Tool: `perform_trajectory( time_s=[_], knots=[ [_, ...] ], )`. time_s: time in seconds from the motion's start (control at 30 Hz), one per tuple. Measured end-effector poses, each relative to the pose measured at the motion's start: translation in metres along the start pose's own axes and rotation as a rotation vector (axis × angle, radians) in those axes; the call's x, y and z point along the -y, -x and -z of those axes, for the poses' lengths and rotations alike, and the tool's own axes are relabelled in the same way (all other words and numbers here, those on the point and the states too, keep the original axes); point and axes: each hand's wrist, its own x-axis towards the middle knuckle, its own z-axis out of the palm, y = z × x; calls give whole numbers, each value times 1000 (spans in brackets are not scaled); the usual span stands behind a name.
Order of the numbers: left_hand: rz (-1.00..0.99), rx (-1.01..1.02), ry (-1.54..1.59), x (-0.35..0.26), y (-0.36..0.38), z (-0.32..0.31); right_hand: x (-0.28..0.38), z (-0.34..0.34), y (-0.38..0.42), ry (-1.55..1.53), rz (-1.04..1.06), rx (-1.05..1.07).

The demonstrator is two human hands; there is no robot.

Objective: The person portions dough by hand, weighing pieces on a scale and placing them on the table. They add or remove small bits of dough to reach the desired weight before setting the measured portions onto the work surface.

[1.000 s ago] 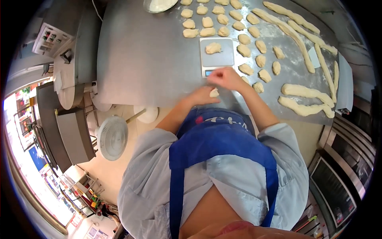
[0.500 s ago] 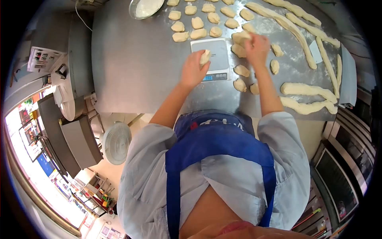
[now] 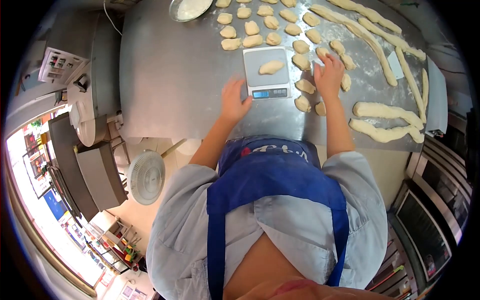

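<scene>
A steel-topped table (image 3: 170,75) bears a digital kitchen scale (image 3: 251,58) with its display lit. One oblong piece of dough (image 3: 271,67) lies by itself on the weighing plate. Just left of the scale is my left hand (image 3: 235,100), slightly blurred, fingers apart and holding nothing. To the right of the scale, my right hand (image 3: 329,77) has its curled fingertips on another dough piece (image 3: 322,51). A small pale edge shows beside the thumb of that hand, mostly hidden. Several cut dough pieces (image 3: 301,62) lie around it.
Rows of dough pieces (image 3: 253,41) lie behind the scale. Long dough strips (image 3: 357,31) stretch across the right side, with thick ones (image 3: 385,112) near the front. A pale flat card-like piece (image 3: 395,65) lies among them. A bowl of flour (image 3: 190,8) stands at the back.
My left hand has released its dough piece onto the scale and drawn back left. My right hand has moved slightly right and down, from one dough piece to another.
</scene>
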Motion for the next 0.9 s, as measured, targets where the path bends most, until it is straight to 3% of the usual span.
perform_trajectory(
  time_s=[0.1,0.3,0.47,0.53,0.6,0.83,0.9],
  knots=[
    [107,13,36,24,47,5,6,6,28,-66,-69,52],
    [251,24,12,39,89,20,12,33,45,-83,-69,-43],
    [223,59,-30,7,20,32,28,43,46,-114,-77,-63],
    [97,30,5,-11,-19,33,36,43,49,-124,-57,-59],
    [115,130,29,-31,-53,23,45,44,56,-134,-42,-57],
    [34,333,-254,-55,-97,-39,76,51,94,-289,50,127],
    [242,312,77,-51,-92,-53,87,51,102,-410,-196,461]
  ],
)
